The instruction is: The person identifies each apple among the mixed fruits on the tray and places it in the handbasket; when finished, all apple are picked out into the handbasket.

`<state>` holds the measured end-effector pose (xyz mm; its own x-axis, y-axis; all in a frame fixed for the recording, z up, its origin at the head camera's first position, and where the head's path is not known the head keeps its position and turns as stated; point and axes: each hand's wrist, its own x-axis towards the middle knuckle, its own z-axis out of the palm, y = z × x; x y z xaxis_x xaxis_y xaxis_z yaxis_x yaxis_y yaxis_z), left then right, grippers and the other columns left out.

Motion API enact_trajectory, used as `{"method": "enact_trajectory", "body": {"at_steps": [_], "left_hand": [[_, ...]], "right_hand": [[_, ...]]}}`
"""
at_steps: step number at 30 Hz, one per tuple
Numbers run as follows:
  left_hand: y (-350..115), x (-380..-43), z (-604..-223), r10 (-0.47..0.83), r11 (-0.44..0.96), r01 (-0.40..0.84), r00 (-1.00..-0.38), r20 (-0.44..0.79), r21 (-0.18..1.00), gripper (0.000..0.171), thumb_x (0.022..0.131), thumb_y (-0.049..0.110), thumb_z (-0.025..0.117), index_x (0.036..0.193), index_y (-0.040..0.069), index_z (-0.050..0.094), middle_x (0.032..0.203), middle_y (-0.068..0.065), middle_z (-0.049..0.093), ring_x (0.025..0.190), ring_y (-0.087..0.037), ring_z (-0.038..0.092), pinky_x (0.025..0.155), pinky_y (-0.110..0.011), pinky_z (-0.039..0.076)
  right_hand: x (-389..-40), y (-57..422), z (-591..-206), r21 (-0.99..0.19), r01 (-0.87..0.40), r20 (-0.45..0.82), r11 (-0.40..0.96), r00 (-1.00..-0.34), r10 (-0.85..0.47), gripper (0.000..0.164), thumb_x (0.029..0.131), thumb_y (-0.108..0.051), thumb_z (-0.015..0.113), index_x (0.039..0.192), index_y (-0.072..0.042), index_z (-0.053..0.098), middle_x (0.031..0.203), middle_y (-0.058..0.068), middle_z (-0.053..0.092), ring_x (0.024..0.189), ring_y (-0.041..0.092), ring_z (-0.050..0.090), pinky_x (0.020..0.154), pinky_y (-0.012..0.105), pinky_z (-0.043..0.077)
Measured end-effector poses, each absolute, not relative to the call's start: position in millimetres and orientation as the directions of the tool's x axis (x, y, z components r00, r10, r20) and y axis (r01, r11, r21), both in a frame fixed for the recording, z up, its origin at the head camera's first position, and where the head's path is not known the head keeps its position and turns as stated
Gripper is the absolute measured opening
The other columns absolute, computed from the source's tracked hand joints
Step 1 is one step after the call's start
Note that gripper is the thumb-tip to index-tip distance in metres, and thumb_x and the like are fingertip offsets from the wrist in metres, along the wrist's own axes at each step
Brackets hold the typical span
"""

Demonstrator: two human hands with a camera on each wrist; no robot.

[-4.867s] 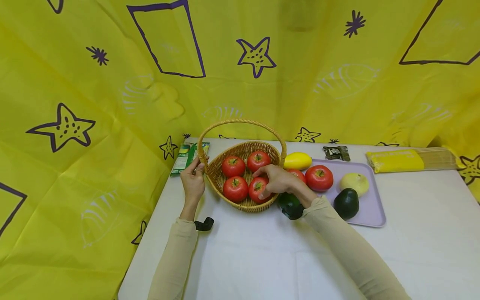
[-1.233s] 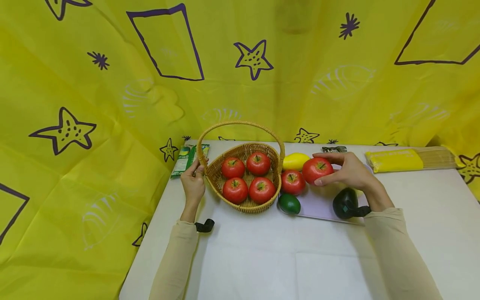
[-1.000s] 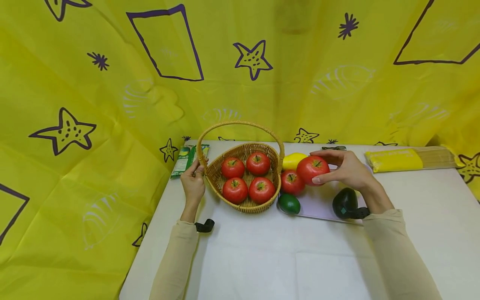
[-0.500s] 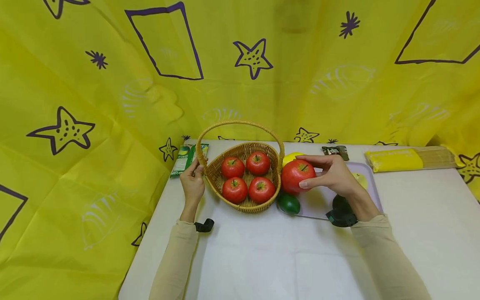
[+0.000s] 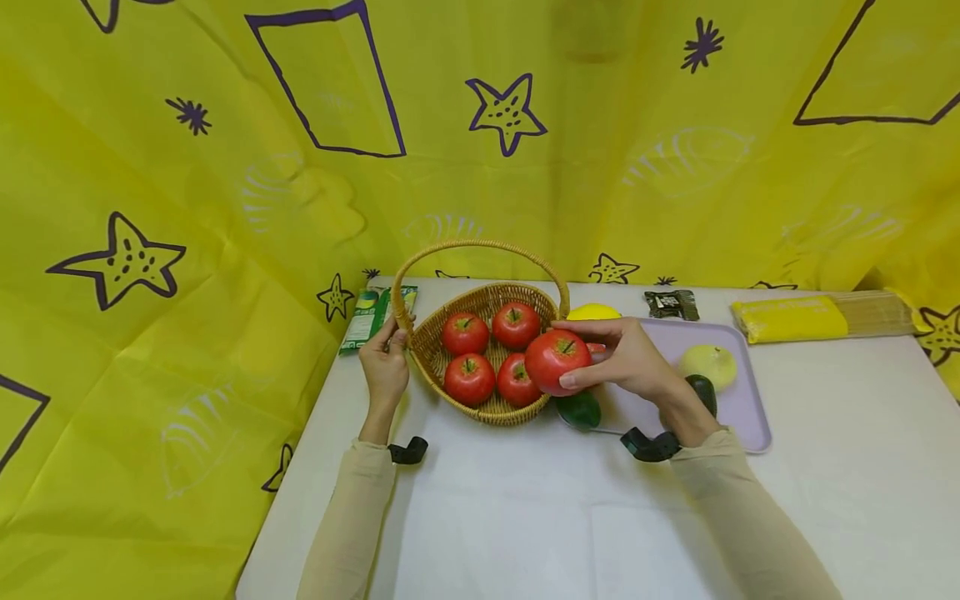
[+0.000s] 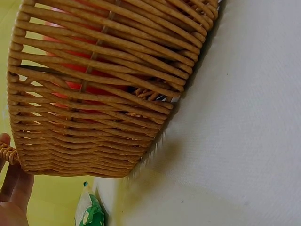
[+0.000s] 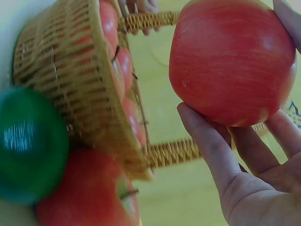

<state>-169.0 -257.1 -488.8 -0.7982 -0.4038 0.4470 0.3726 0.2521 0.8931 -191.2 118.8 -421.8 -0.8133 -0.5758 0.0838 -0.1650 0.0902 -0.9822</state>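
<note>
A wicker basket (image 5: 504, 418) with a tall hoop handle stands on the table, several red apples (image 5: 466, 333) inside. My left hand (image 5: 386, 367) grips the foot of the handle on the left side. In my right hand (image 5: 637, 358) a red apple (image 5: 558, 363) is pinched between thumb and fingers. It is raised at the basket's right rim, overlapping an apple inside in the head view. Another apple (image 7: 84, 193) sits outside the basket beside a dark green fruit (image 7: 30, 143), as the right wrist view shows; the right hand mostly hides that apple from the head view.
Right of the basket lies a lilac tray (image 5: 750, 425) with a pale yellow round fruit (image 5: 708, 367) and a dark avocado (image 5: 702, 392). A yellow fruit (image 5: 594, 312), a small black packet (image 5: 672, 305), a noodle pack (image 5: 825, 317) and a green packet (image 5: 363, 321) lie along the back.
The right hand has carried the apple leftward from over the tray to the basket's right rim. Earlier it was reaching onto an apple inside the basket. The left hand has kept its grip.
</note>
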Motion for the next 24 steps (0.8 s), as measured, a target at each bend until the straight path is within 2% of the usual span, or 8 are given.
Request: {"method": "enact_trajectory", "body": {"at_steps": [3, 5, 7, 11, 14, 19, 24], "left_hand": [[-257, -169, -489, -0.409, 0.257, 0.363, -0.799, 0.441, 0.896, 0.037, 0.103, -0.002, 0.063, 0.14, -0.007, 0.064, 0.123, -0.032, 0.072, 0.125, -0.03, 0.068, 0.099, -0.016, 0.056], [-257, -168, -490, -0.408, 0.26, 0.36, -0.8, 0.44, 0.896, 0.037, 0.103, -0.002, 0.063, 0.14, -0.007, 0.064, 0.123, -0.031, 0.073, 0.126, -0.029, 0.068, 0.099, -0.016, 0.056], [-257, -168, -489, -0.407, 0.264, 0.36, -0.799, 0.442, 0.895, 0.037, 0.103, -0.002, 0.063, 0.139, -0.008, 0.064, 0.123, -0.031, 0.073, 0.126, -0.031, 0.067, 0.099, -0.015, 0.056], [-258, -168, -489, -0.405, 0.264, 0.367, -0.798, 0.447, 0.892, 0.037, 0.103, -0.002, 0.064, 0.139, -0.009, 0.064, 0.122, -0.032, 0.073, 0.122, -0.014, 0.07, 0.099, -0.015, 0.056], [-258, -168, -489, -0.403, 0.255, 0.37, -0.799, 0.446, 0.893, 0.036, 0.103, -0.002, 0.063, 0.139, -0.008, 0.065, 0.122, -0.033, 0.073, 0.119, -0.008, 0.07, 0.098, -0.015, 0.056], [-258, -168, -490, -0.398, 0.238, 0.368, -0.807, 0.436, 0.899, 0.037, 0.104, -0.003, 0.062, 0.14, -0.007, 0.064, 0.123, -0.034, 0.072, 0.127, -0.031, 0.067, 0.1, -0.016, 0.056], [-258, -169, -491, -0.408, 0.242, 0.36, -0.805, 0.431, 0.901, 0.036, 0.103, -0.003, 0.062, 0.139, -0.006, 0.065, 0.122, -0.03, 0.074, 0.127, -0.032, 0.067, 0.1, -0.016, 0.056]], "right_hand": [[-191, 107, -421, -0.983, -0.163, 0.084, 0.08, -0.799, -0.596, 0.068, 0.08, -0.006, 0.093, 0.143, -0.005, 0.068, 0.137, 0.012, 0.07, 0.114, 0.022, 0.069, 0.092, 0.034, 0.064], [-191, 100, -421, -0.982, -0.168, 0.085, 0.082, -0.792, -0.604, 0.068, 0.08, -0.008, 0.093, 0.143, -0.008, 0.069, 0.135, 0.014, 0.071, 0.106, 0.024, 0.07, 0.088, 0.034, 0.065], [-192, 93, -420, -0.981, -0.172, 0.084, 0.088, -0.789, -0.609, 0.069, 0.079, -0.009, 0.094, 0.143, -0.008, 0.068, 0.135, 0.014, 0.071, 0.106, 0.025, 0.069, 0.087, 0.034, 0.065], [-195, 78, -422, -0.979, -0.172, 0.07, 0.11, -0.788, -0.611, 0.071, 0.079, -0.014, 0.095, 0.144, -0.009, 0.068, 0.137, 0.014, 0.07, 0.111, 0.029, 0.067, 0.089, 0.033, 0.065], [-197, 66, -424, -0.98, -0.155, 0.05, 0.123, -0.795, -0.604, 0.071, 0.078, -0.017, 0.096, 0.144, -0.012, 0.068, 0.141, 0.013, 0.068, 0.116, 0.031, 0.067, 0.092, 0.036, 0.064], [-202, 48, -428, -0.988, -0.094, 0.002, 0.125, -0.808, -0.589, 0.072, 0.079, -0.02, 0.096, 0.145, -0.018, 0.068, 0.147, 0.01, 0.064, 0.123, 0.032, 0.068, 0.099, 0.044, 0.063], [-207, 30, -429, -0.993, -0.055, -0.02, 0.108, -0.803, -0.595, 0.07, 0.079, -0.019, 0.096, 0.144, -0.018, 0.068, 0.15, 0.009, 0.06, 0.126, 0.035, 0.068, 0.104, 0.046, 0.06]]}}
